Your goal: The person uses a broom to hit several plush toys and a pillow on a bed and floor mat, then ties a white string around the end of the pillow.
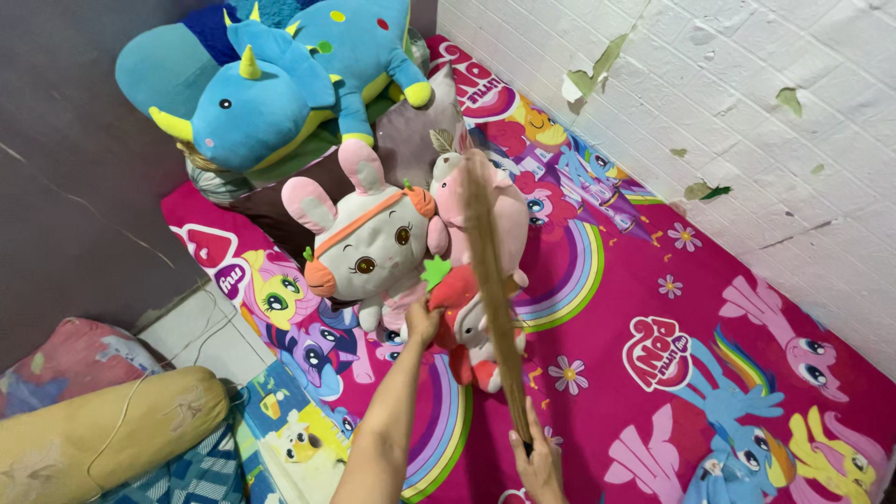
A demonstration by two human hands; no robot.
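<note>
1. Left hand (422,322): arm stretched forward, fingers closed on the red plush (464,322) at its near edge, beside its green leaf.
2. Right hand (539,462): low at the frame's bottom, wrapped around the near end of a bundle of thin brown sticks, a broom (490,280), slanting up and away over the plush pile.
3. Red plush: lying on the bed, touching the white rabbit (369,247) on its left and the pink plush (499,210) behind it.
4. Broom: blurred along its length, tip near the top of the pink plush; cannot tell whether touching the toys or passing above them.
5. Further out: blue dinosaur (280,89) against the grey wall at the bed's head, on a dark cushion; pink cartoon bedsheet (672,299); white brick wall (747,112) to the right; yellow bolster (103,429) at lower left, off the bed.
6. Step in hand, by judgement: shifting the red plush aside while sweeping the sheet.
7. Next move calls for lifting the plush clear of the rabbit, then a low broom stroke across the bared sheet without knocking the pile.
</note>
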